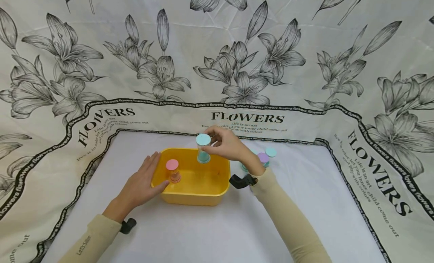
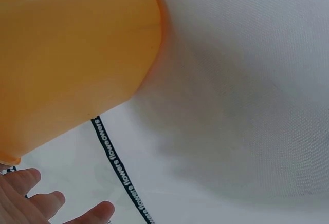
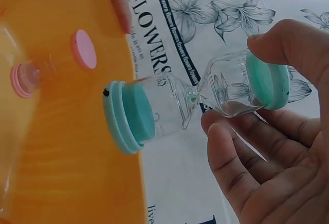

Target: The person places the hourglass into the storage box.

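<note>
My right hand (image 1: 225, 144) holds a mint-capped sand timer (image 1: 204, 148) upright over the yellow bin (image 1: 193, 199). In the right wrist view its clear glass narrows at the waist, with teal sand by the cap farther from my hand. My thumb and fingers grip the nearer mint cap (image 3: 280, 85) and the glass beside it. Inside the bin stands a pink-capped sand timer (image 1: 173, 170), at the left. My left hand (image 1: 140, 185) rests along the bin's left rim, its fingers extended and its thumb near the front corner. The left wrist view catches only some fingertips (image 2: 49, 203) beside the bin wall.
Right of the bin, several more sand timers stand together, with mint (image 1: 270, 152) and purple (image 1: 262, 158) caps showing; my right forearm partly hides them. A white cloth (image 1: 203, 233) covers the table, and a flower-printed curtain (image 1: 162, 120) borders it at the back and sides.
</note>
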Motion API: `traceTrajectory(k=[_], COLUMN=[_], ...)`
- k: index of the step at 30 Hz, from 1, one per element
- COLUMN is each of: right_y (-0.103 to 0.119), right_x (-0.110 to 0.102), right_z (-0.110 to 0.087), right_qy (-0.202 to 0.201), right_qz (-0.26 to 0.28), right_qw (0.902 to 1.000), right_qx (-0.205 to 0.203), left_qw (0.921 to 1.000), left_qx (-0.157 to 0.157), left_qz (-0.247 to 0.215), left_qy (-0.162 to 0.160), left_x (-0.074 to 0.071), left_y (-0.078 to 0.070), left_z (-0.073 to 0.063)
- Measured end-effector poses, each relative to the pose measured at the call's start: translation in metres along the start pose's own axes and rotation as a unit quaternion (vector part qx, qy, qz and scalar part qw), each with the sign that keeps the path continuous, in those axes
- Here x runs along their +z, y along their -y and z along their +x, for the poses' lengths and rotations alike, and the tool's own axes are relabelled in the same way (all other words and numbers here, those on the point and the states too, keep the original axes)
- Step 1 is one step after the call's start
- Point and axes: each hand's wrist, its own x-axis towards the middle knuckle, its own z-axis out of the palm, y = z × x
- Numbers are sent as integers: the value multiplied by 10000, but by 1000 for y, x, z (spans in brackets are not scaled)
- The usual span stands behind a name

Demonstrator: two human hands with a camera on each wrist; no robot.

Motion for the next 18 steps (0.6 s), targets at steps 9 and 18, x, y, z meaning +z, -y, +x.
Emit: traceTrajectory(k=[9, 18], right_y=[-7, -18], right_x=[11, 28], right_z=[8, 17], right_qy=[397, 1095], right_qz=[151, -46], right_qw=[9991, 9939], right_qx=[33, 111], left_qw=[10000, 9999], left_qx=[-5, -75], left_qz=[-14, 21], left_qy=[13, 91], left_x=[-1, -1], left_y=[-1, -1], left_z=[1, 2])
